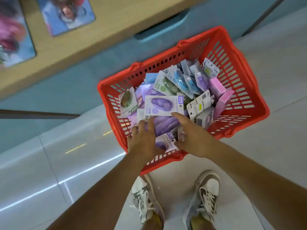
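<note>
Red basket (101, 90) on the floor sits heaped with packs. Our left grip (142, 138), fingers spread, touches the purple pack (163, 105) lying on top. Our right grip (194, 138), loosely spread, touches its other end. We judge the picking barely begun, with nothing lifted out yet.

Beyond the grip, toward the far right corner of the red basket (232, 52), lie two pink boxes (217, 87), blue packets (180, 80) and a green packet (166, 85). A grey box (204, 118) stands just right of the grip. Left of it, a card with a brownish oval piece (127, 100) leans on the basket wall. Nearer than the grip, two white laced shoes (206, 195) stand on pale glossy floor tiles (49, 163). Well beyond, a teal cabinet (66, 83) with a recessed handle (161, 29) carries a wooden top (108, 27) bearing blurred pictures (66, 12).
</note>
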Motion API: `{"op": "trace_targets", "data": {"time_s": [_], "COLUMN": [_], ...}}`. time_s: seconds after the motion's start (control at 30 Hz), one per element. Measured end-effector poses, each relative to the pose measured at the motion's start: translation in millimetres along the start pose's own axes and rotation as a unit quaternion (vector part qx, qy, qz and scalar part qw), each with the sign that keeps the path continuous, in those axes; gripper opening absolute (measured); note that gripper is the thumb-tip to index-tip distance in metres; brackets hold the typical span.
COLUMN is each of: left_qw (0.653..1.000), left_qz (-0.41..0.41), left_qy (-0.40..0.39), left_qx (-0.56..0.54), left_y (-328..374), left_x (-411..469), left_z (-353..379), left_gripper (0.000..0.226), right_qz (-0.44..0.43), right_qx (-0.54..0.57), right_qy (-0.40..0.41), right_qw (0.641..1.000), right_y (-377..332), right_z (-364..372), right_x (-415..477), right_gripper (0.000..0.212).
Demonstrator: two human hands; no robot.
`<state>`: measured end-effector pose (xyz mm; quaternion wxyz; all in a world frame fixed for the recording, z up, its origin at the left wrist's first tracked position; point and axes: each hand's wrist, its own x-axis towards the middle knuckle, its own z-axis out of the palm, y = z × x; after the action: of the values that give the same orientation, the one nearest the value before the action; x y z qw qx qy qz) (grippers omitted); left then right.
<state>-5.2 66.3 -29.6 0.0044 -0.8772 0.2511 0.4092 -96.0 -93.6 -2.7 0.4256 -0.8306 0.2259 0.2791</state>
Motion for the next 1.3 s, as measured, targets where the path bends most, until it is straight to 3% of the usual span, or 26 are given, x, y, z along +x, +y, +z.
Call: {"op": "trace_targets", "data": {"time_s": [0.07,0.17,0.33,0.47,0.57,0.7,0.8,0.9,0.97,1.03,1.13,1.17,1.23,1.3], "left_qw": [0.997,0.995,0.993,0.989,0.989,0.985,0.975,0.918,0.858,0.826,0.841,0.862,0.898,0.896], "left_qz": [0.006,0.043,0.105,0.143,0.147,0.146,0.101,0.017,-0.004,-0.011,-0.005,0.005,0.027,0.026], "left_qy": [0.036,0.063,0.047,0.038,0.005,0.068,0.101,0.086,0.062,0.048,0.023,0.012,-0.003,0.034], "left_qx": [0.062,0.072,0.004,0.013,-0.028,-0.062,-0.170,-0.387,-0.509,-0.562,-0.540,-0.507,-0.440,-0.441], "left_y": [5.6,4.4,3.4,7.4,5.8,-11.2,-21.6,-26.5,-23.9,-17.8,-16.5,-18.2,-20.9,-22.5], "left_x": [2.9,7.9,11.1,14.0,12.4,-4.5,-16.4,-14.7,-11.3,-7.2,1.4,3.9,6.7,8.3], "left_z": [7.7,6.4,-2.7,-4.6,-17.2,-44.9,-61.6,-66.4,-69.1,-74.1,-79.2,-80.2,-81.0,-82.5], "left_gripper": [0.120,0.105,0.070,0.086,0.086,0.076,0.065,0.050,0.037,0.029,0.022,0.019,0.015,0.016], "right_qz": [-0.036,-0.045,-0.067,-0.114,-0.091,-0.070,-0.046,-0.068,-0.093,-0.108,-0.012,0.027,0.102,0.156], "right_qx": [-0.109,-0.242,-0.303,-0.336,-0.387,-0.409,-0.395,-0.396,-0.351,-0.250,0.043,0.179,0.386,0.504], "right_qy": [-0.023,-0.044,0.045,0.042,0.017,0.030,0.053,0.025,0.011,0.044,0.096,0.133,0.202,0.214], "right_qw": [0.993,0.968,0.950,0.934,0.917,0.909,0.916,0.915,0.932,0.961,0.994,0.975,0.894,0.822], "right_y": [12.1,22.9,17.6,22.4,27.7,31.6,33.9,34.2,33.2,29.4,20.6,19.1,20.4,25.2], "right_z": [7.4,3.3,-4.4,-4.3,-15.2,-25.9,-25.8,-22.4,-22.0,-28.2,-46.4,-52.1,-65.3,-74.5], "right_x": [16.5,27.0,32.6,27.5,23.8,27.2,23.0,18.2,15.6,11.5,8.5,10.8,21.5,31.9], "right_gripper": [0.102,0.094,0.078,0.063,0.058,0.048,0.045,0.044,0.044,0.037,0.019,0.016,0.015,0.020]}}
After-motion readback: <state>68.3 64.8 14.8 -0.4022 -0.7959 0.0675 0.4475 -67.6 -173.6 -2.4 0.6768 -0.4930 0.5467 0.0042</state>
